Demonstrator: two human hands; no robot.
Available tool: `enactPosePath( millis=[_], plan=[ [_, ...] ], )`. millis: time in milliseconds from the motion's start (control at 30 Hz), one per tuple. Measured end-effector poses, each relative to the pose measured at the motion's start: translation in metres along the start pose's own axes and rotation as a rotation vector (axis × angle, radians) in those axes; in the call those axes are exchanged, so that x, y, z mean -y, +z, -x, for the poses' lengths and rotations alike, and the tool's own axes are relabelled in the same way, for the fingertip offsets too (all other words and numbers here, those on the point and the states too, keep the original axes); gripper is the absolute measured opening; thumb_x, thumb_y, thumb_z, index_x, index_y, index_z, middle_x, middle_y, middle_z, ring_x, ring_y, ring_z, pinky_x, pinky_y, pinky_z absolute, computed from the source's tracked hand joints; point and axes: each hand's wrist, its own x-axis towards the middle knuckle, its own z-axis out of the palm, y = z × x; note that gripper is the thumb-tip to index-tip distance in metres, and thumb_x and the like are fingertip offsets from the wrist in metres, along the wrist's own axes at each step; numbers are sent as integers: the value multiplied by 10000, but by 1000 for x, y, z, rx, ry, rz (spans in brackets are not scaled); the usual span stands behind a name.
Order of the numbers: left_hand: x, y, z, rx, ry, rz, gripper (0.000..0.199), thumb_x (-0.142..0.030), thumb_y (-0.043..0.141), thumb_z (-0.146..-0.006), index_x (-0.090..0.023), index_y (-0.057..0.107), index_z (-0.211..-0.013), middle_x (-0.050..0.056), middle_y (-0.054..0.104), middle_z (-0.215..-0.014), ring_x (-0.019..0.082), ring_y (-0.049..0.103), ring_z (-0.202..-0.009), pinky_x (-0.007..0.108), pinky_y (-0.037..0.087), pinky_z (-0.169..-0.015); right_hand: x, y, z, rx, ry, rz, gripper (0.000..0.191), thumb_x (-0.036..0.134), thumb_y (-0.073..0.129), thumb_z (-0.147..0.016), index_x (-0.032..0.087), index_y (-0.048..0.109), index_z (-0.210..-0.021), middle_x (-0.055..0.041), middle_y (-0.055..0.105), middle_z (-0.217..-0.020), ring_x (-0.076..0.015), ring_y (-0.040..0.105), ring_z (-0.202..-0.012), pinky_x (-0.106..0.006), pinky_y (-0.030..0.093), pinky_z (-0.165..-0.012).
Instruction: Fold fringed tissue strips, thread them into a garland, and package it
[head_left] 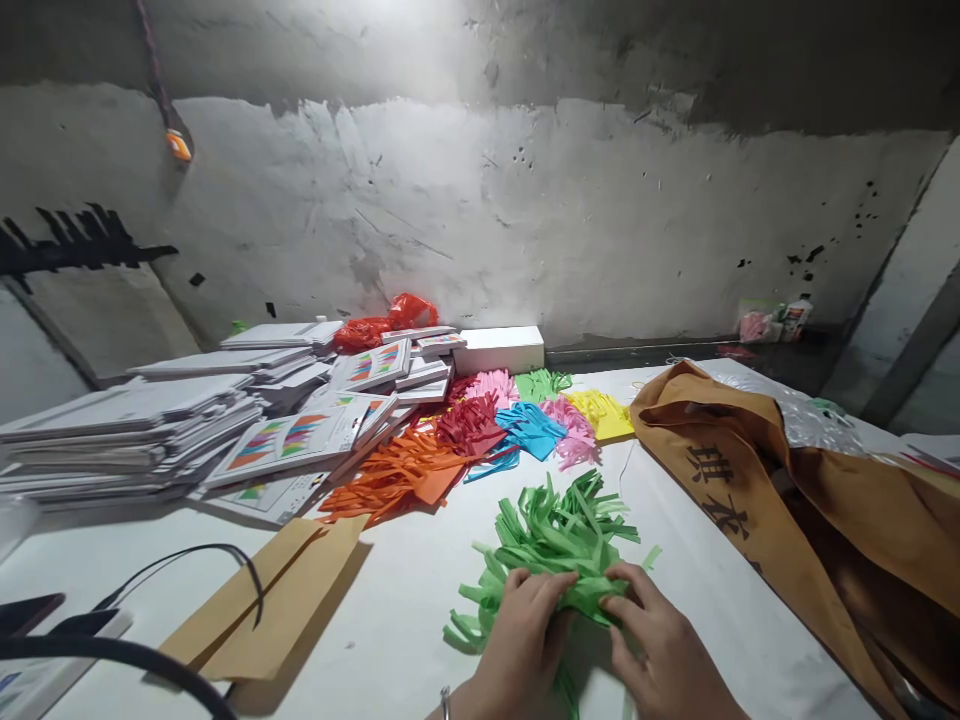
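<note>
A bundle of green fringed tissue paper lies on the white table, near the front centre. My left hand pinches its near edge, with a bracelet at the wrist. To the right, my right hand grips the same green paper between thumb and fingers. Some green strips hang between and below my hands, and others spread out to the left. Behind the bundle lie fringed papers in orange, dark red, blue, pink and yellow.
Stacks of white flat packs fill the left side. A brown envelope and black cable lie at front left. A brown cloth bag covers the right side. A white box stands at the back.
</note>
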Motion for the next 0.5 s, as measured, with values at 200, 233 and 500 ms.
enactPosePath(
  millis=[200,233,500],
  plan=[
    [-2,-2,0,1,14,-44,403,-81,461,-847,-231,507,-1218,71,689,-1024,231,646,-882,456,472,-854,-7,8,3,11,17,23,236,86,446,-890,220,639,-910,-73,638,-1011,-222,591,-927,-371,485,-831],
    [-5,-5,-1,-3,34,-80,413,-90,475,-846,-226,502,-1235,84,676,-1053,235,635,-909,445,471,-855,-9,10,4,6,72,-27,214,90,465,-877,220,635,-882,-68,637,-999,-226,588,-939,-371,482,-834],
    [-25,-24,-11,70,255,-275,204,-148,528,-894,-256,619,-1041,36,671,-981,218,570,-959,413,383,-938,-13,12,-7,-158,596,-814,225,334,727,-720,182,590,-624,-27,614,-823,-204,604,-765,-268,494,-648]
  ],
)
